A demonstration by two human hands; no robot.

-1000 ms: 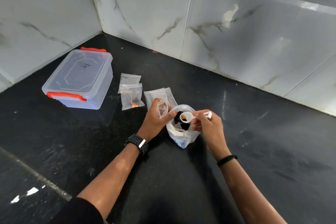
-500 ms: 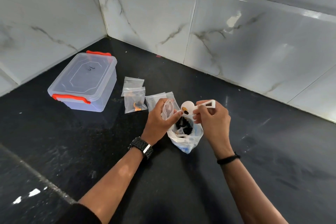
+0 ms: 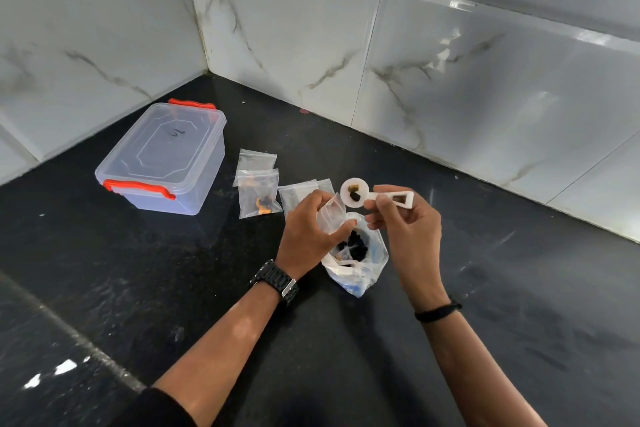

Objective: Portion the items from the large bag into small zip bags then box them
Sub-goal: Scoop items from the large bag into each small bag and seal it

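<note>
Small zip bag (image 3: 331, 215) pinched open by left hand (image 3: 308, 232); loaded scoop (image 3: 354, 197) gripped by right hand (image 3: 408, 222). Scoop to be tipped slowly inside bag mouth, above large bag (image 3: 356, 260).

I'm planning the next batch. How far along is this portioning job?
Done: a filled zip bag lies by the shut box; the bag behind it is unclear. In hand: the right hand holds a loaded scoop above the small bag the left hand holds. Left: items in the large bag, empty bags, boxing.
</note>
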